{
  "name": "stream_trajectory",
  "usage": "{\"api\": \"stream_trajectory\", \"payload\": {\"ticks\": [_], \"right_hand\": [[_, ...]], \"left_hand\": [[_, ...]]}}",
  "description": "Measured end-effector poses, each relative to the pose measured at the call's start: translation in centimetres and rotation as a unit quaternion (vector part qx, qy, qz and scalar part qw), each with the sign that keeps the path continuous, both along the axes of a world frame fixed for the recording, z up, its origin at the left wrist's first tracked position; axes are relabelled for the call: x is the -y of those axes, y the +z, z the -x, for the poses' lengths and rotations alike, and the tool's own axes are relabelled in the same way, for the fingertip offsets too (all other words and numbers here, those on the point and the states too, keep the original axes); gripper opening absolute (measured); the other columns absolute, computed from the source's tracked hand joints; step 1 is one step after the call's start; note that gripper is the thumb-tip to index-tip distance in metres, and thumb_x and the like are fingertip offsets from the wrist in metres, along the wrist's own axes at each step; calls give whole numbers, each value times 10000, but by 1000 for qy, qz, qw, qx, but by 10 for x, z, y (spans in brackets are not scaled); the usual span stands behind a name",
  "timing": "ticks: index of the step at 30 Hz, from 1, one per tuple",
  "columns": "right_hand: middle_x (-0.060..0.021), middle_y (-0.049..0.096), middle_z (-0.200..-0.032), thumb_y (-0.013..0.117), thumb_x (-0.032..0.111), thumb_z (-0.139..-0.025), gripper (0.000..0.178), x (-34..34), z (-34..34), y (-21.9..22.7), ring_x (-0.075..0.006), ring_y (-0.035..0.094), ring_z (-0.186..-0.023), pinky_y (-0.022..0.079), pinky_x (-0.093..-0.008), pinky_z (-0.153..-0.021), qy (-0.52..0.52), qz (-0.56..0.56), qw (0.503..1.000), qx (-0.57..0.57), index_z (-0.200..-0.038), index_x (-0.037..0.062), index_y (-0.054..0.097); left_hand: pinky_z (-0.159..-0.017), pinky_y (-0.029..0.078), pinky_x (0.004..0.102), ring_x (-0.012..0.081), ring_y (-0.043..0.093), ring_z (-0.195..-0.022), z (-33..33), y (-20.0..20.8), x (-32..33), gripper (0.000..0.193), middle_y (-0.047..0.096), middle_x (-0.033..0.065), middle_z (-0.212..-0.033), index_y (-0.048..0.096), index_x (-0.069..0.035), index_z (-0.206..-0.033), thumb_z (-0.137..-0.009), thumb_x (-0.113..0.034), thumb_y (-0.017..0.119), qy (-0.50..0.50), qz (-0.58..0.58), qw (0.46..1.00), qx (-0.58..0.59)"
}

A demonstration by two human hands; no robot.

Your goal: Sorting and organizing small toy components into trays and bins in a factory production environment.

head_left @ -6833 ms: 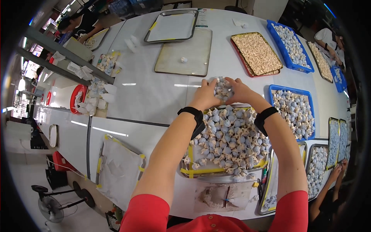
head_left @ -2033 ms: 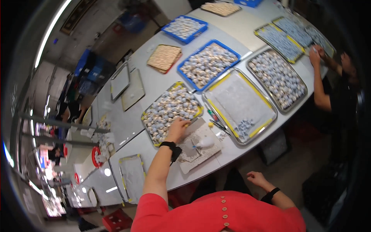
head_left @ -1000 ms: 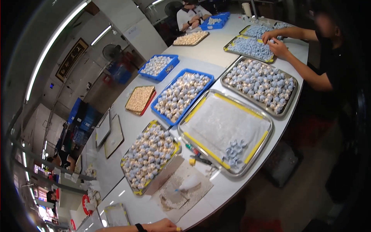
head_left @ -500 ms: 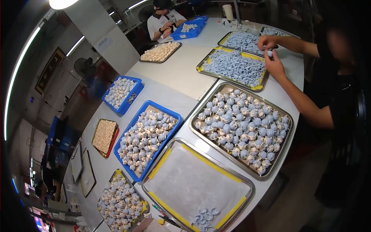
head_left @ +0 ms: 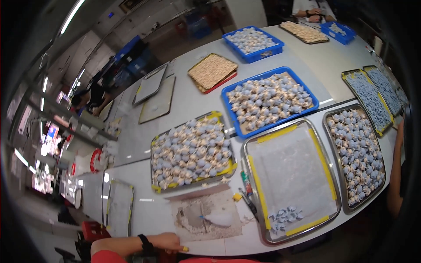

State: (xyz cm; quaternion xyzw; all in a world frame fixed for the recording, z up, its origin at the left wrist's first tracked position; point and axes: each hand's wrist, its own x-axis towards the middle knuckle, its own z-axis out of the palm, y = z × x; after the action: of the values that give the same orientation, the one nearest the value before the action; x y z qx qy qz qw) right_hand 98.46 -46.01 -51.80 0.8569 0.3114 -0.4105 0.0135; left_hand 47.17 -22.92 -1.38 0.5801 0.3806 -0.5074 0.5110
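"It's a dim workroom, with a broad white table filling most of it. Where are the person's hands?"

"Only the left hand shows, low by the table's near edge. The right one is out of view, so I can't tell how its fingers stand."

"And the left one's fingers?"

"They look curled together, with something small and yellow at a tip. Whether it's held or wrapped on, I can't tell."

"What's nearest?"

"A crumb-strewn board, just past the hand. A white squeeze bag, or something like one, lies on it with its blue tip pointing left, apart from the fingers."

"How far along does it look?"

"Well along, I'd judge: round blue-and-cream pieces fill the taped tray behind the board. The lined tray to its right has only a cluster of blue bits in its near left corner; otherwise paper shows. How much is left, I can't say."

"And the other containers?"

"Similar round pieces heap the blue crate and the far-right metal tray. Small cream pieces cover a tray stacked on a red one."
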Motion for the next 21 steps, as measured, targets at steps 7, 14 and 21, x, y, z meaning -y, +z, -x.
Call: {"api": "stream_trajectory", "payload": {"ticks": [7, 14, 21], "right_hand": [[-195, 546, -1058, 484, 359, -789, 415, 116, 82, 23, -330, 508, -1016, 384, -440, -856, 162, 38, 986, -11, -1068, 58, 547], [-195, 556, -1038, 487, 340, -790, 388, 171, 115, 39, -327, 518, -1001, 390, -439, -845, 191, 11, 982, 12, -1050, 61, 560], [-194, 567, -1018, 490, 321, -791, 362, 182, 145, 50, -325, 528, -987, 396, -438, -835, 172, -51, 983, 44, -1032, 64, 573]], "left_hand": [[-462, 405, 354, 302, 512, -457, 40, 14, 51, 509, 489, 135, -461, 570, -58, -500, -770, -483, 496, 12, -351, 927, 132], [-573, 421, 265, 186, 542, -608, 90, -11, 102, 126, 577, 100, -717, 602, 6, -822, -809, -107, 546, 316, -643, 614, 331], [-741, 381, 327, 224, 513, -850, 120, -52, 104, 166, 555, 49, -890, 614, -91, -883, -745, -182, 593, 141, -837, 428, 310]]}}
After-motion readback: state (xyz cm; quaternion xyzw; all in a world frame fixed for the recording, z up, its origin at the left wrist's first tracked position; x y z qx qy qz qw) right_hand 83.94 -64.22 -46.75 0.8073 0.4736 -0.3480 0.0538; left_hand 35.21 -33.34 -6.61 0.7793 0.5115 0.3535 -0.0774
